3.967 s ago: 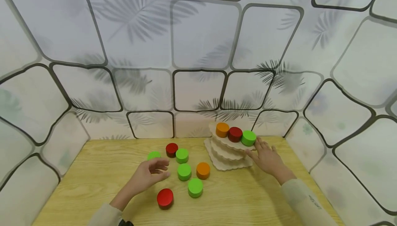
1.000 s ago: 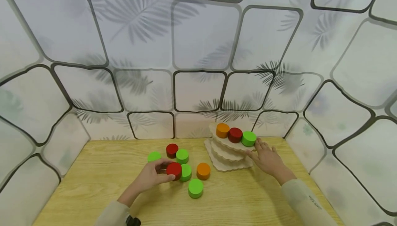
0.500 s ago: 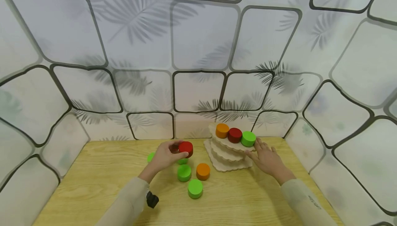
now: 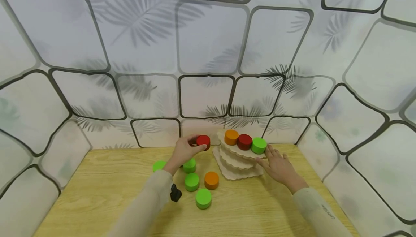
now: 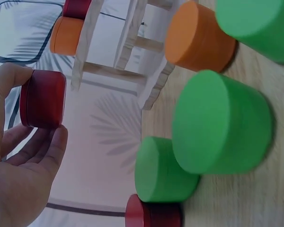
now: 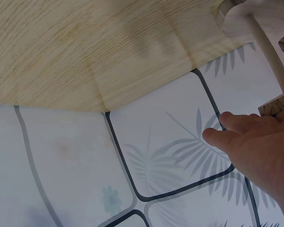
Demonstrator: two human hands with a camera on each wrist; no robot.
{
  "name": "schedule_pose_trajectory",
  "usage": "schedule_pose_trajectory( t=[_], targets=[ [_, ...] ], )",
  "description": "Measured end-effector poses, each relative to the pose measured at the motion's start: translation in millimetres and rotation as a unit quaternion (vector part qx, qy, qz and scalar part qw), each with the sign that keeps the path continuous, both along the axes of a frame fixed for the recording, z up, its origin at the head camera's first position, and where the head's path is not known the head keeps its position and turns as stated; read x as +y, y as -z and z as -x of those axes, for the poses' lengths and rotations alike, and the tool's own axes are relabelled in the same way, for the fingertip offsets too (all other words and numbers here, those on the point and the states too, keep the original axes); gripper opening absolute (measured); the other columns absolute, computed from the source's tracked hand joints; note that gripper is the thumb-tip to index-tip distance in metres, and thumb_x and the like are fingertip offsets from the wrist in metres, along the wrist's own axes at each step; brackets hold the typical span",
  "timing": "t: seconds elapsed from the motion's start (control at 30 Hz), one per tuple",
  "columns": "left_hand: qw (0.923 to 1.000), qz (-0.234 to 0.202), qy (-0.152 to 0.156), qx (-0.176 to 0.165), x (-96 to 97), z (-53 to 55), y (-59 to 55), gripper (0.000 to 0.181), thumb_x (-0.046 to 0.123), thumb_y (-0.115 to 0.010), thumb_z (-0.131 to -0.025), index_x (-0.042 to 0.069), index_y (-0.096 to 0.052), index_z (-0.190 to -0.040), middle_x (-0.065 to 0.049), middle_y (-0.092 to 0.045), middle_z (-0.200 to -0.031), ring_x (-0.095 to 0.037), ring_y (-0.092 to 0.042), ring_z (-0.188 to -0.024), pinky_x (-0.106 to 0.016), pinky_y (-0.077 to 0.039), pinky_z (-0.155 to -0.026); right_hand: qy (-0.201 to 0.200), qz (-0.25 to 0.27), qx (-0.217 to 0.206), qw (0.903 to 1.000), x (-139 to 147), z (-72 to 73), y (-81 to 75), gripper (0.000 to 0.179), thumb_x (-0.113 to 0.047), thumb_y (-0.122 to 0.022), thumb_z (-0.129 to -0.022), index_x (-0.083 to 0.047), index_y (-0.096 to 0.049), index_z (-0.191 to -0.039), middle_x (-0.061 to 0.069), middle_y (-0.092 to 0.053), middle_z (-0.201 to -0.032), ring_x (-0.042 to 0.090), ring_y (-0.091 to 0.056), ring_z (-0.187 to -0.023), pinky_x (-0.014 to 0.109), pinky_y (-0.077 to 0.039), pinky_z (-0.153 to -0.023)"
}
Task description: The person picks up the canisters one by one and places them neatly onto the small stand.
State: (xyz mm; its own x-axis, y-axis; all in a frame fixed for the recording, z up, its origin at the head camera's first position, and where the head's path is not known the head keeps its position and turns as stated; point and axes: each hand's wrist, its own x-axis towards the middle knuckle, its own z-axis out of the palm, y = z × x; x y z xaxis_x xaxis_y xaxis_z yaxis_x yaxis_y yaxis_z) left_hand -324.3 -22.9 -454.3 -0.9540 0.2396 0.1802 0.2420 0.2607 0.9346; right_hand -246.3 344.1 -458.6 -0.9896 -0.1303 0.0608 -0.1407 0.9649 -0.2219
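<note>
Left hand [image 4: 183, 152] pinches a glossy red, round, metal-looking tin [image 4: 203, 142] just left of the pale wooden tiered stand [image 4: 235, 173], probably light, stiff, slick, best taken by its sides; right hand [image 4: 279, 164], fingers extended, touches the stand's right end.

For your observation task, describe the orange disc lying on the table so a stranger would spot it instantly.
On the wooden table, find the tiered stand towards the back right. Left of its base, slightly nearer the person, lies the orange disc, a green disc on its left. It is the only orange one visible off the stand.
</note>
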Motion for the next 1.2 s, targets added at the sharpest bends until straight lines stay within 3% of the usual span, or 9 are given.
schedule_pose_trajectory(
  t=[0.53, 0.87, 1.2],
  targets=[
    [0.9996, 0.023, -0.013, 0.012, 26.4, 24.5, -7.9, 0.055, 0.021, -0.083, -0.093, 0.001, -0.066, -0.14, -0.018, -0.073, -0.131, -0.032, -0.069, -0.117, -0.039, -0.061, -0.092, 0.004, 0.006, -0.008, 0.9999, -1, -2.3, -2.5, 0.087, -0.056, -0.041, -0.111, 0.015, -0.028, -0.158, 0.033, -0.024, -0.168, 0.058, -0.03, -0.151, 0.079, -0.022, -0.119],
    [0.9993, 0.033, -0.009, -0.013, 36.8, 30.3, -13.7, 0.059, 0.027, -0.081, -0.095, 0.005, -0.062, -0.146, -0.014, -0.073, -0.132, -0.029, -0.068, -0.119, -0.042, -0.059, -0.099, 0.004, 0.002, -0.005, 1.0, -2, -0.9, -1.6, 0.086, -0.056, -0.041, -0.111, 0.015, -0.029, -0.158, 0.033, -0.024, -0.168, 0.057, -0.03, -0.152, 0.078, -0.022, -0.12],
    [0.9991, 0.041, -0.005, 0.009, 53.6, 36.1, -14.0, 0.061, 0.029, -0.081, -0.095, 0.002, -0.061, -0.146, -0.017, -0.071, -0.135, -0.032, -0.069, -0.12, -0.045, -0.059, -0.101, 0.004, 0.006, 0.005, 1.0, 2, 0.4, 3.7, 0.086, -0.056, -0.042, -0.111, 0.015, -0.028, -0.158, 0.033, -0.025, -0.168, 0.057, -0.031, -0.152, 0.078, -0.023, -0.12]
  ],
)
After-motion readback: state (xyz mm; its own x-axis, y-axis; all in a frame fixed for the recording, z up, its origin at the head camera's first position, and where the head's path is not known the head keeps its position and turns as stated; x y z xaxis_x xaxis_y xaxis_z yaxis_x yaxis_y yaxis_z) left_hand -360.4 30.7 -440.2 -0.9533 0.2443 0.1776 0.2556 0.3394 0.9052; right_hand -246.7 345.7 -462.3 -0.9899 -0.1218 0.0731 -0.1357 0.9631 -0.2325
